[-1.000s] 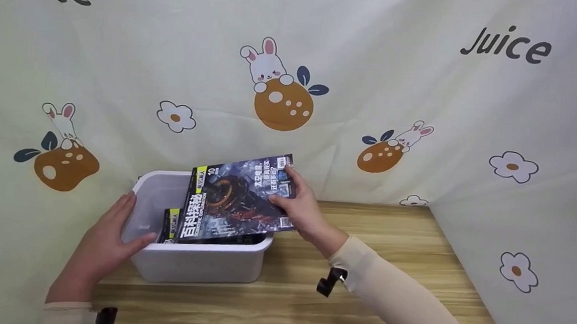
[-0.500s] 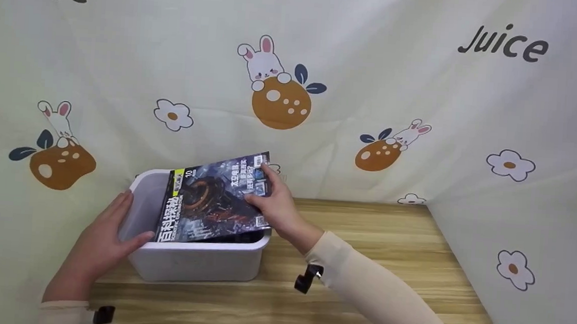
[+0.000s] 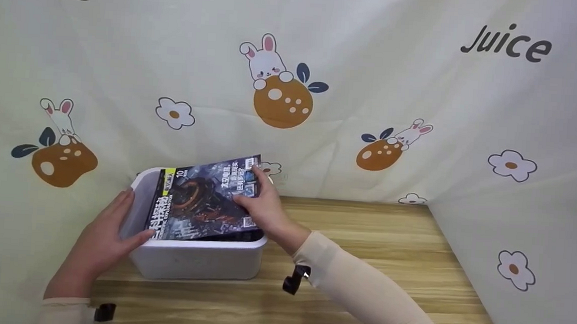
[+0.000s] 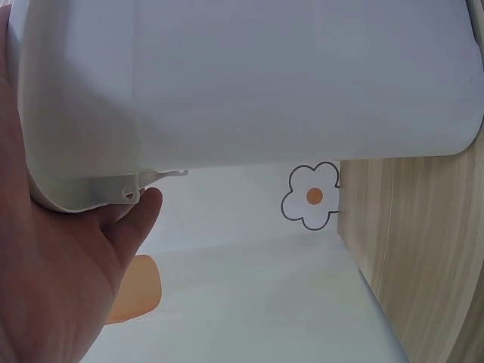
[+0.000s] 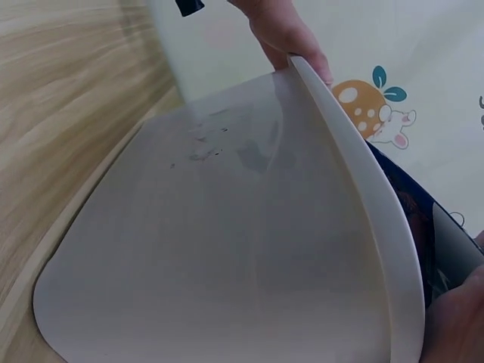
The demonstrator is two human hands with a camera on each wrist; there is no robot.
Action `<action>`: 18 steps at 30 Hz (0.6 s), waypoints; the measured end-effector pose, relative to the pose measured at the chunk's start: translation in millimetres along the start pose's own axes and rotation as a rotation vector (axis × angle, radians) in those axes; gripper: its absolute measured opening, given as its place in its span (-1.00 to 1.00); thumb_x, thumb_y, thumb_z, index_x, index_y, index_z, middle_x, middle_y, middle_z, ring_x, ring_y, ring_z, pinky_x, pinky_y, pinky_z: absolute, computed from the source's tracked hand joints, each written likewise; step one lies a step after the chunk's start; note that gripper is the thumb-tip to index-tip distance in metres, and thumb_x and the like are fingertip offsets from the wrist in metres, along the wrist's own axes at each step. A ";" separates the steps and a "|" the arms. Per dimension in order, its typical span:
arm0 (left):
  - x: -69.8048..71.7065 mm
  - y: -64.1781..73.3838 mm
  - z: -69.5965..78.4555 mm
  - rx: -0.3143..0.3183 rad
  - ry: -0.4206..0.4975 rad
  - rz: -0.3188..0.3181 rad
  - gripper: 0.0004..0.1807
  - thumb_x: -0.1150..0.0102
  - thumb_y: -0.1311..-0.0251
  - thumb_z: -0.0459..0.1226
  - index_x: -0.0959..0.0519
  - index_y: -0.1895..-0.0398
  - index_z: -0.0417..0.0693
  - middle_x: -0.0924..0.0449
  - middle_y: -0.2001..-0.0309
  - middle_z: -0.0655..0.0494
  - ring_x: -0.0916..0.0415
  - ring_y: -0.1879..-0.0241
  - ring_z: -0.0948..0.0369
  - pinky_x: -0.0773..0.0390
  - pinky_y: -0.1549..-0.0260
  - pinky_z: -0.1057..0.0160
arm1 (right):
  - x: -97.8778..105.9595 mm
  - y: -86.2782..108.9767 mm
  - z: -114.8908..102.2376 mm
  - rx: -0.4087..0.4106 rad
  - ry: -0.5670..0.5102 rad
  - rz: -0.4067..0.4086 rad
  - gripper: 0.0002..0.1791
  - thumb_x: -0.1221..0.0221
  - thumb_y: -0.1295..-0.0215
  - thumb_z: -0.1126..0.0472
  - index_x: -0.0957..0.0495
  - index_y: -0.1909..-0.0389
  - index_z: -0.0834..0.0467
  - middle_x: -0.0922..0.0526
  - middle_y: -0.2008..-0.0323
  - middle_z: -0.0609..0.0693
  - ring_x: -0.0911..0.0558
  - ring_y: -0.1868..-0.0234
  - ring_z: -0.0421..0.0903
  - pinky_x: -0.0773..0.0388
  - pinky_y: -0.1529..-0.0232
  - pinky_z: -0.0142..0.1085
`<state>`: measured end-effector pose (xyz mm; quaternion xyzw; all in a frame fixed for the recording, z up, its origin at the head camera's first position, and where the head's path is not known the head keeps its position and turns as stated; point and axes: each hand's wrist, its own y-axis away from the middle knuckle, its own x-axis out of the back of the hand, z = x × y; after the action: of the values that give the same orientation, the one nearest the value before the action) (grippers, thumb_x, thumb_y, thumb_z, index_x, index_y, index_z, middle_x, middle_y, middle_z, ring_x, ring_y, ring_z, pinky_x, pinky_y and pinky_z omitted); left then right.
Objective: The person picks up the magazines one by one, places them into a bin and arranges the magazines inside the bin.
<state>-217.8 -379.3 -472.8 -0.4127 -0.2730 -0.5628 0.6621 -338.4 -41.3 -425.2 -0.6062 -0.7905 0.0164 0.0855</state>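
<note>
A white plastic storage bin [image 3: 202, 263] stands on the table. My left hand [image 3: 101, 240] holds its near left corner, thumb over the front rim and fingers along the left side. In the left wrist view a finger [image 4: 136, 219] sits under the bin's rim beside a small handle lug. My right hand [image 3: 265, 208] pinches a dark magazine [image 3: 198, 201] by its right edge, thumb on the cover. The magazine lies tilted over the bin's opening, its left part lower and inside the rim. Dark contents show beneath its lower right edge, mostly hidden by it.
The wood-grain table [image 3: 351, 276] extends right and in front of the bin. Behind and at both sides hangs a pale curtain [image 3: 341, 110] printed with rabbits, oranges and flowers; the bin's back stands close to it.
My right hand has moved left with the magazine, bringing it further over the bin and covering another magazine seen inside earlier. The left hand and the bin have stayed in place.
</note>
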 end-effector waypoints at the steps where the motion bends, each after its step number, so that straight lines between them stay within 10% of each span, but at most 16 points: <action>1: 0.1 -0.1 0.1 0.002 0.002 -0.002 0.29 -0.32 -0.39 0.35 0.11 -0.83 -0.16 0.15 -0.78 -0.35 0.13 -0.72 -0.41 -0.09 -0.46 -0.66 | -1.0 0.1 -0.1 -0.004 0.001 0.001 0.05 -0.47 -0.26 0.45 -0.22 -0.74 0.12 -0.35 -0.62 0.27 -0.59 -0.39 0.12 -0.60 -0.41 -0.17; 11: 0.7 -1.7 1.4 0.013 0.011 -0.018 0.28 -0.32 -0.39 0.34 0.11 -0.83 -0.18 0.16 -0.78 -0.34 0.14 -0.72 -0.40 -0.09 -0.48 -0.65 | -7.5 4.5 -2.0 -0.035 -0.009 0.013 -0.02 -0.44 -0.30 0.38 -0.24 -0.71 0.12 -0.43 -0.54 0.26 -0.67 -0.21 0.06 -0.71 -0.23 -0.20; 18: -0.2 -2.1 -0.1 -0.004 0.009 0.006 0.27 -0.37 -0.37 0.30 0.05 -0.82 -0.21 0.10 -0.77 -0.35 0.10 -0.72 -0.39 -0.12 -0.49 -0.62 | -9.1 8.4 -3.6 -0.029 0.043 0.016 0.00 -0.46 -0.27 0.30 -0.24 -0.71 0.14 -0.40 -0.59 0.24 -0.57 -0.39 0.09 -0.49 -0.50 -0.13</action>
<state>-219.9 -379.3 -472.5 -0.4122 -0.2677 -0.5630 0.6644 -327.6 -48.1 -423.8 -0.6139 -0.7838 -0.0074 0.0932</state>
